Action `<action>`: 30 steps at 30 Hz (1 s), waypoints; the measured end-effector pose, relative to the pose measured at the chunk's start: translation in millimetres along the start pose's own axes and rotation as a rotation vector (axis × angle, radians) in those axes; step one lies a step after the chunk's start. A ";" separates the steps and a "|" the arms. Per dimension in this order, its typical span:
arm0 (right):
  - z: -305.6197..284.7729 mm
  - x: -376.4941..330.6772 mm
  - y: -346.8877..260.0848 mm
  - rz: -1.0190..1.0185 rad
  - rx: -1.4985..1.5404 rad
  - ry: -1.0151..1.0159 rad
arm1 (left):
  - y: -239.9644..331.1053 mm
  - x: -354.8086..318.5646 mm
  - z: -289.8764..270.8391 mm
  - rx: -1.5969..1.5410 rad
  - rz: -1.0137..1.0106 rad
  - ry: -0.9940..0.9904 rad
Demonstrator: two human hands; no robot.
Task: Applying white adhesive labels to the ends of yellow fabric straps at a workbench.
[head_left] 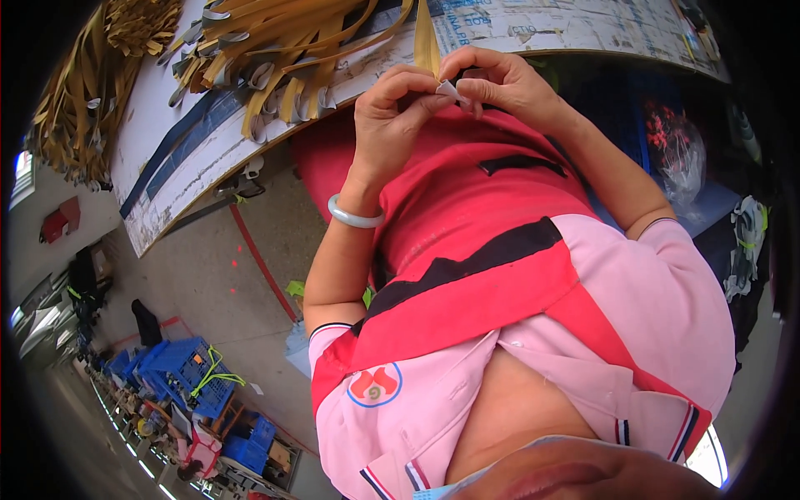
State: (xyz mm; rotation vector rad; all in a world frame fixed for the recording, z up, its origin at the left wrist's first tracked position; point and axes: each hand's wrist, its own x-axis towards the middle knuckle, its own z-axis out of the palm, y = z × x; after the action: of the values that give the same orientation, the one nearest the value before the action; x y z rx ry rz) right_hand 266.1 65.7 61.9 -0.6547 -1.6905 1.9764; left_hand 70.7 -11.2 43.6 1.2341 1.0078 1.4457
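yellow strap (427, 42) hangs from the table edge (167, 179) at the upper middle of the frame; the left hand (393, 104) and right hand (500, 82) both pinch its small white end piece (448, 89) between closed fingertips. more straps (275, 58) lie upper left.

Left hand (392, 104) and right hand (500, 83) raised together, fingertips pinched (forearms bent)

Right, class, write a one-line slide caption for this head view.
Left hand and right hand pinch a small pale tab on a yellow strap beside a strap-piled worktable.
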 end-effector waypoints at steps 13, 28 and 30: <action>-12.4 34.4 -25.1 0.046 -0.125 -0.264 | -2.6 10.2 -20.6 -0.317 -0.147 -0.099; -14.3 60.1 -32.9 0.057 -0.154 -0.198 | 12.7 17.8 -20.2 -0.172 -0.185 0.071; -6.0 60.6 -35.0 0.015 -0.267 -0.128 | 11.9 14.6 -11.7 0.103 0.008 0.235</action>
State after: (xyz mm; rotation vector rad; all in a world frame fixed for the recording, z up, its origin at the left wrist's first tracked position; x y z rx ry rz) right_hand 223.6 112.9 92.0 -0.6443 -2.0556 1.8534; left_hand 56.8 0.5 56.3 1.1599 1.2504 1.5880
